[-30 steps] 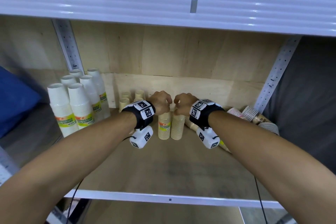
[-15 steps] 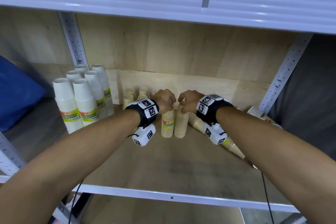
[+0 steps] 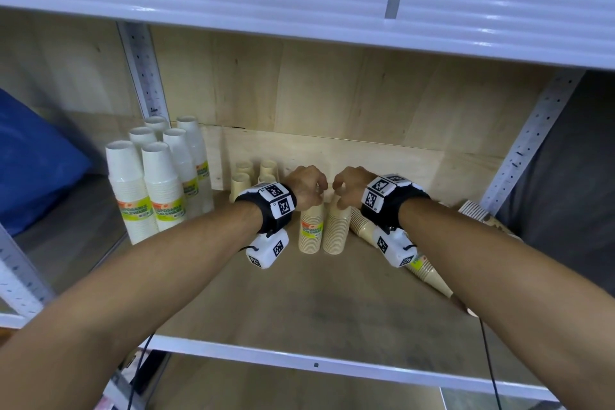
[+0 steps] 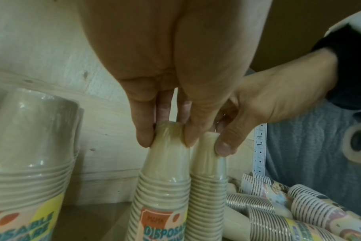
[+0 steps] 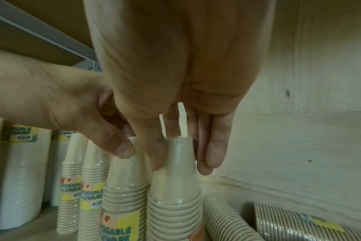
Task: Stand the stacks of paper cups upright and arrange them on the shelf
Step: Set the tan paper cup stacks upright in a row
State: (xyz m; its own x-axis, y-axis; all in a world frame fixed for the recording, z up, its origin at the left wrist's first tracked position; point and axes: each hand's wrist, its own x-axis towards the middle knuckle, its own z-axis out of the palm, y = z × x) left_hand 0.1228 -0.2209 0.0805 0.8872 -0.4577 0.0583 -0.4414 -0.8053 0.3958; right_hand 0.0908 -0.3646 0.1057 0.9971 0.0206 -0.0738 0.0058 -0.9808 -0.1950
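Observation:
Two beige wrapped cup stacks stand upright side by side in the middle of the shelf [image 3: 299,303]. My left hand [image 3: 314,191] pinches the top of the left, labelled stack [image 3: 311,231] from above. In the left wrist view its fingertips [image 4: 143,140] curl round the top cup [image 4: 165,163]. My right hand [image 3: 339,193] grips the top of the plain-faced right stack [image 3: 336,231]. The right wrist view shows its thumb and fingers [image 5: 214,151] on either side of that stack [image 5: 175,182]. The two stacks touch.
Tall white cup stacks [image 3: 149,183] stand at the left, and small beige stacks [image 3: 253,176] stand behind my left wrist. Beige stacks [image 3: 429,273] and striped stacks [image 3: 472,210] lie on their sides at the right. A blue object [image 3: 33,160] is on the neighbouring bay.
Both hands stay on the tops of the same two upright stacks, which keep their spot. Only the head view has shifted a little.

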